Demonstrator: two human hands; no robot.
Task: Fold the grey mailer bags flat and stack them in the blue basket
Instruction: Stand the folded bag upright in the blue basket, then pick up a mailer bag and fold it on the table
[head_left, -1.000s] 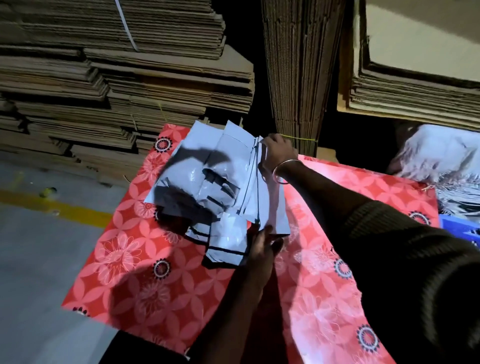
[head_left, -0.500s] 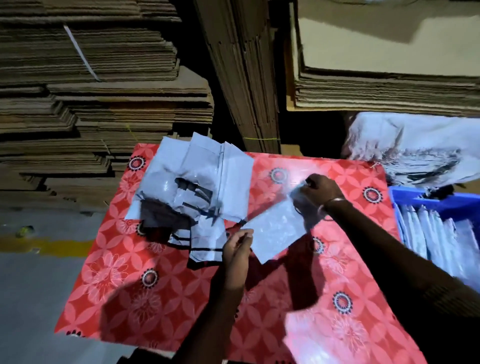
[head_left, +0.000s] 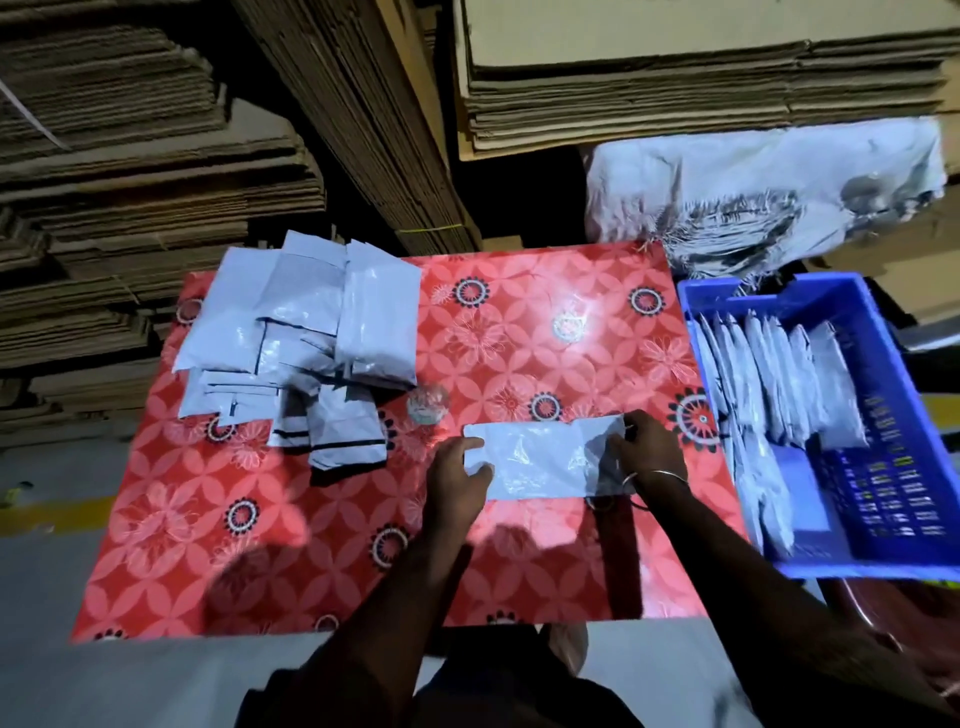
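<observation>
The left hand (head_left: 460, 470) lies on the left end of a grey mailer bag (head_left: 545, 460), fingers curled over its edge and gripping it; the right hand (head_left: 647, 449) pinches the bag's right end, a bangle (head_left: 657, 475) on its wrist; the bag lies flat between them on the red flowered cloth (head_left: 519, 332); beyond and left of the left hand sits a loose pile of grey mailers (head_left: 301, 338); just right of the right hand stands the blue basket (head_left: 893, 395), folded mailers (head_left: 758, 384) standing in a row inside it; stacked cardboard (head_left: 156, 182) rises beyond the cloth.
</observation>
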